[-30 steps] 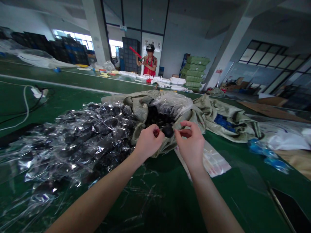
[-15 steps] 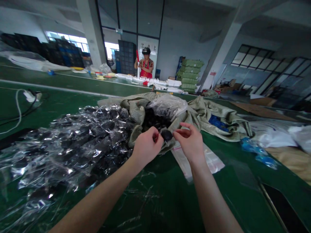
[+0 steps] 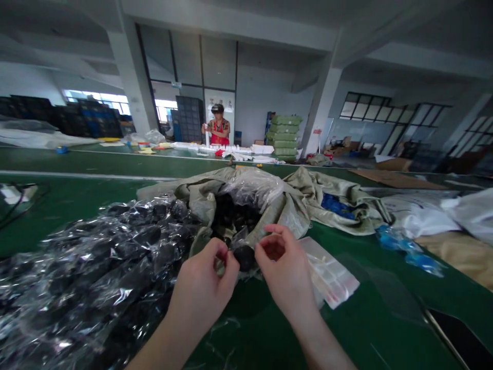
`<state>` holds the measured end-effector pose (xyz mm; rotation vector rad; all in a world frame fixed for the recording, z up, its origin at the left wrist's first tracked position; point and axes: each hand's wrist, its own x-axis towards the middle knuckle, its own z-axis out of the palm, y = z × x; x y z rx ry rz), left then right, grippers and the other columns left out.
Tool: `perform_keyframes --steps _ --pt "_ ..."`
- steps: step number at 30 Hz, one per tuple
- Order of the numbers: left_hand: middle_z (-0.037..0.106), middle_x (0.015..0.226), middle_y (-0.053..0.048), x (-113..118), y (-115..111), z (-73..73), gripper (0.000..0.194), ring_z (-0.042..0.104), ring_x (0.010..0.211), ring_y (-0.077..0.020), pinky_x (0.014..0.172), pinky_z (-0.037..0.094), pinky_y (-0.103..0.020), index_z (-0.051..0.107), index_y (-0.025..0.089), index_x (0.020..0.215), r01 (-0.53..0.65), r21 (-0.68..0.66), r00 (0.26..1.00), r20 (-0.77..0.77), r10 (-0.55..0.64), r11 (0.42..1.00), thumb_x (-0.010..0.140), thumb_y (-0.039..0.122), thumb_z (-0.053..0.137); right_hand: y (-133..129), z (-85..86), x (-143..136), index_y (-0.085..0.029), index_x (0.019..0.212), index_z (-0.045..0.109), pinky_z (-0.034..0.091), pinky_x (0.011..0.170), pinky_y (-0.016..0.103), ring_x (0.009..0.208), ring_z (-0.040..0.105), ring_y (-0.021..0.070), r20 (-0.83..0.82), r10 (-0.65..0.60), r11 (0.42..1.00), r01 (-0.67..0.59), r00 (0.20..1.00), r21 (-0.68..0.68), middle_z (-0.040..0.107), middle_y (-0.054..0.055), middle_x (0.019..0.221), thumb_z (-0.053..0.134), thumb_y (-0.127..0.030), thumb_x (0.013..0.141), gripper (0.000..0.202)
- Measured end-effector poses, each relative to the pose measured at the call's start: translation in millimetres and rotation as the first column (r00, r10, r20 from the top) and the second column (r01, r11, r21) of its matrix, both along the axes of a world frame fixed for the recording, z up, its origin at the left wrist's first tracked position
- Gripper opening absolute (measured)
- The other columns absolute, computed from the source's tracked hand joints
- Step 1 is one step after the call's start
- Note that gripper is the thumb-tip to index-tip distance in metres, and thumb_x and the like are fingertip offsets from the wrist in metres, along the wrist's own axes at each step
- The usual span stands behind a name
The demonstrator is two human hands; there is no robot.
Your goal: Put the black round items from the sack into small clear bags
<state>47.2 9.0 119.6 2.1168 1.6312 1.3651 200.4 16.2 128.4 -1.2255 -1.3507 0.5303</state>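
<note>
A round black piece in a clear plastic bag (image 3: 244, 258) hangs between my hands. My left hand (image 3: 210, 280) pinches the bag's left side, and my right hand (image 3: 283, 267) pinches its right side, thumb and finger closed. Just behind them lies an open greenish sack (image 3: 202, 203) with many dark pieces (image 3: 234, 213) inside and clear plastic over its mouth. To the left spreads a large heap of bagged black pieces (image 3: 127, 257). Flat clear bags (image 3: 331, 275) lie beside my right hand on the green table (image 3: 262, 334).
A second sack (image 3: 358, 205) holding blue pieces (image 3: 337, 205) sits to the right, near blue wrapped pieces (image 3: 410, 249) and white bags. A phone-like dark slab (image 3: 458, 334) is at the lower right. Across the table stands a person (image 3: 219, 126) in a red apron.
Both hands, still on the bagged piece, appear lower and nearer in the view. The camera has tilted and shifted. The fingers of my right hand are more closed.
</note>
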Motion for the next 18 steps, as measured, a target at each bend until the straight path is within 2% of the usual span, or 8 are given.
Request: perform_keyframes --steps 4,8,15,18 --pt "0.053 0.056 0.005 -0.2 18.9 -5.4 0.019 0.050 0.050 -0.0121 0.051 0.036 -0.024 0.053 0.021 0.068 -0.056 -0.193 0.997 0.045 0.066 0.980 0.082 0.033 0.049 14.5 -7.1 6.7 -0.021 0.097 0.059 0.053 0.064 0.029 0.065 0.066 0.0164 0.075 0.004 0.999 0.000 0.997 -0.051 0.066 -0.001 0.072 0.062 -0.019 0.074 0.024" --pt "0.059 0.062 0.002 -1.9 37.1 -12.9 0.019 0.054 0.057 -0.0135 0.057 0.038 -0.025 0.055 0.021 0.068 -0.005 -0.334 0.998 0.061 0.027 0.943 0.080 0.033 0.049 30.2 -18.2 12.0 -0.020 0.096 0.061 0.050 0.064 0.030 0.064 0.065 0.0164 0.128 0.062 0.993 -0.049 0.990 -0.104 0.068 -0.001 0.071 0.062 -0.019 0.072 0.024" --pt "0.060 0.063 -0.001 -2.1 49.6 -24.0 0.019 0.052 0.059 -0.0156 0.058 0.033 -0.028 0.054 0.021 0.065 -0.022 -0.403 0.999 -0.031 0.010 0.915 0.080 0.031 0.047 58.7 -37.3 18.4 -0.019 0.090 0.063 0.049 0.061 0.029 0.060 0.063 0.0161 0.176 0.013 0.980 0.023 0.984 -0.197 0.067 -0.001 0.067 0.062 -0.016 0.066 0.024" --pt "0.061 0.065 -0.003 1.7 49.4 -28.4 0.022 0.053 0.061 -0.0171 0.058 0.031 -0.029 0.053 0.021 0.064 -0.031 -0.412 0.997 -0.079 -0.002 0.911 0.081 0.030 0.045 63.5 -36.0 16.0 -0.018 0.089 0.063 0.048 0.059 0.028 0.058 0.062 0.0150 0.166 0.075 0.966 -0.030 0.983 -0.258 0.066 -0.002 0.064 0.061 -0.015 0.065 0.025"
